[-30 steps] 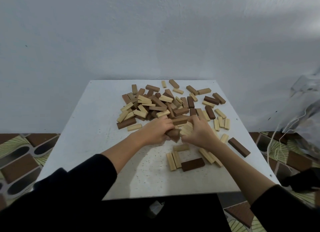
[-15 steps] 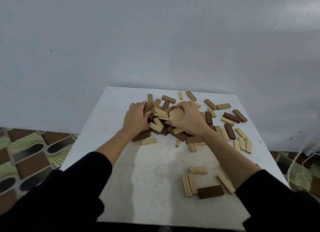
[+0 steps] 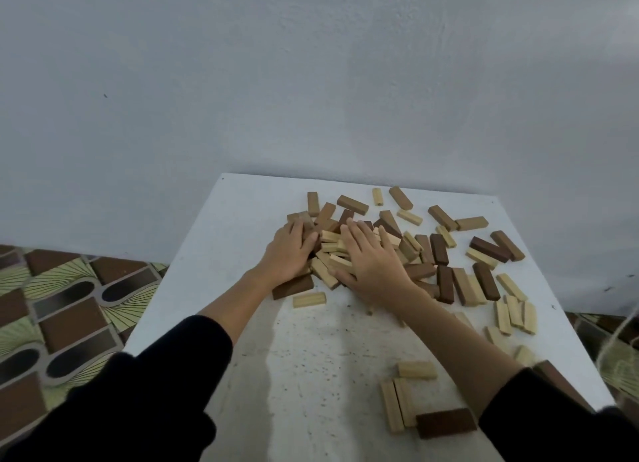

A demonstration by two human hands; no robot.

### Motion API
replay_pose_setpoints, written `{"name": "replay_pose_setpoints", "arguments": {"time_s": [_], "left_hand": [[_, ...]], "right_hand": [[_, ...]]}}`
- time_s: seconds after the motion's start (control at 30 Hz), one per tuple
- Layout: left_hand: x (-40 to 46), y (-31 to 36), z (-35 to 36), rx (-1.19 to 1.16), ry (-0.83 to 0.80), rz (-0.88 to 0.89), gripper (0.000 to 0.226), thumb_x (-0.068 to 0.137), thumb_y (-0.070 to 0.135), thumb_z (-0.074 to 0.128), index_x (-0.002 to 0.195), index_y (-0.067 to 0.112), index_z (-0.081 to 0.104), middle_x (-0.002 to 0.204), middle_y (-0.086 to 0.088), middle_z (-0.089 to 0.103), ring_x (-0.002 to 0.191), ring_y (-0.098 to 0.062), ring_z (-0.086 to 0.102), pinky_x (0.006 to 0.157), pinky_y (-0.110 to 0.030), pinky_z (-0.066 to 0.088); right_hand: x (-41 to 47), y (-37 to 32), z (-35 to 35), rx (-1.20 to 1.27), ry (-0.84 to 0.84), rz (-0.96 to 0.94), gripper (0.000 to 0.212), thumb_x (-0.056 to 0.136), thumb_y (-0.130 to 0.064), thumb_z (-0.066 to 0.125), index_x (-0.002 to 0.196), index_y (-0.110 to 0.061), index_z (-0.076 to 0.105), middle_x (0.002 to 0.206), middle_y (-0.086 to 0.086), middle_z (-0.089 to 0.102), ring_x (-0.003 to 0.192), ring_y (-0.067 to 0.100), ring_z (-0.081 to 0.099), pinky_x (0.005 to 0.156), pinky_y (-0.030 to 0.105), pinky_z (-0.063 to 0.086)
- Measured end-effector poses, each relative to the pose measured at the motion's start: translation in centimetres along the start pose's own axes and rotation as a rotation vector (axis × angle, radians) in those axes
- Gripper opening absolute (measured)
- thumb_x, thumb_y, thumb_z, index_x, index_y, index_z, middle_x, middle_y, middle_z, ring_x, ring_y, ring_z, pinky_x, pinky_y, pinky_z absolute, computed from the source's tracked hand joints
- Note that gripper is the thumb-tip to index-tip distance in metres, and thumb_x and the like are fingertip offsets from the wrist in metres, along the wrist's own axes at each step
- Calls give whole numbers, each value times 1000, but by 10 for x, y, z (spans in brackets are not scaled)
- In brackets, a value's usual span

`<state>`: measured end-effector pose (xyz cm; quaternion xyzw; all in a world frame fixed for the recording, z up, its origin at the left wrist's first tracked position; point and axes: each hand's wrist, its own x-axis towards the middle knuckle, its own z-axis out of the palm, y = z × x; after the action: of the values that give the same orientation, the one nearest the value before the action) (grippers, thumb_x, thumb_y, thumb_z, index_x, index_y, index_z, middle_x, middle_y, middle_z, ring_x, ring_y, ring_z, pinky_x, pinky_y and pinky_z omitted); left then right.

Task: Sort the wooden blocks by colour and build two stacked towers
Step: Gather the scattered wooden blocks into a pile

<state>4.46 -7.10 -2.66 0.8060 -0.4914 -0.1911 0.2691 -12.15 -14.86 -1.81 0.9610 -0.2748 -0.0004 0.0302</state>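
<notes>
A mixed pile of light and dark wooden blocks (image 3: 415,244) covers the far half of the white table (image 3: 221,240). My left hand (image 3: 292,250) lies on the pile's left side, fingers bent over dark blocks there. My right hand (image 3: 371,257) rests flat on the light blocks in the pile's middle, fingers straight and spread. Near the front right lie two light blocks side by side (image 3: 397,404), a third light block (image 3: 416,370) across their far end, and a dark block (image 3: 446,423).
More loose blocks are scattered toward the table's right edge (image 3: 515,311). A grey wall (image 3: 311,81) rises right behind the table. Patterned floor tiles (image 3: 62,306) show on the left, and a cord (image 3: 619,340) hangs at the right.
Both hands have moved from the table's middle up into the far pile, and my right hand has flattened out on the blocks. The camera has tilted and shifted left.
</notes>
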Motion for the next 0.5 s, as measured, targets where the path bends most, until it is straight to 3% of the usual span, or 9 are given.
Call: {"name": "replay_pose_setpoints", "arguments": {"time_s": [0.1, 0.2, 0.27, 0.4, 0.5], "left_hand": [[-1, 6, -3, 40, 79, 26, 26, 100, 35, 35, 113, 15, 47, 129, -8, 48, 124, -28, 39, 104, -55, 31], [-2, 15, -6, 40, 103, 44, 47, 102, 34, 33, 142, 10, 34, 152, -7, 29, 142, -25, 19, 114, -51, 17], [-4, 23, -6, 34, 132, 112, 50, 101, 33, 35, 145, 8, 30, 151, -10, 30, 142, -27, 20, 114, -50, 20], [-22, 45, -4, -8, 199, 290, 45, 99, 25, 44, 140, 6, 39, 145, -9, 39, 136, -23, 30, 113, -40, 26], [-43, 60, 8, -17, 171, 459, 39, 96, 13, 49, 134, 8, 47, 137, -5, 45, 129, -17, 36, 111, -34, 29]], "right_hand": [[1, 1, -3, 13, 17, 2, 96, 77, -69, -3, 150, -8, 10, 158, 11, 9, 146, 26, 1, 115, 46, -5], [-3, 6, -9, 83, 58, 27, 97, 75, -71, -5, 150, -11, 4, 159, 6, 1, 146, 21, -8, 115, 46, -10], [-11, 10, -14, 115, 77, 30, 96, 75, -71, -3, 151, -12, 2, 159, 4, 0, 146, 19, -9, 116, 45, -11], [-34, 18, -25, 229, 103, 50, 77, 92, -61, 21, 150, -13, 7, 159, 1, 4, 146, 15, -7, 116, 43, -8], [-64, 25, -31, 366, 201, 88, 58, 96, -38, 45, 145, -11, 29, 154, 3, 25, 144, 17, 14, 116, 40, 4]]}}
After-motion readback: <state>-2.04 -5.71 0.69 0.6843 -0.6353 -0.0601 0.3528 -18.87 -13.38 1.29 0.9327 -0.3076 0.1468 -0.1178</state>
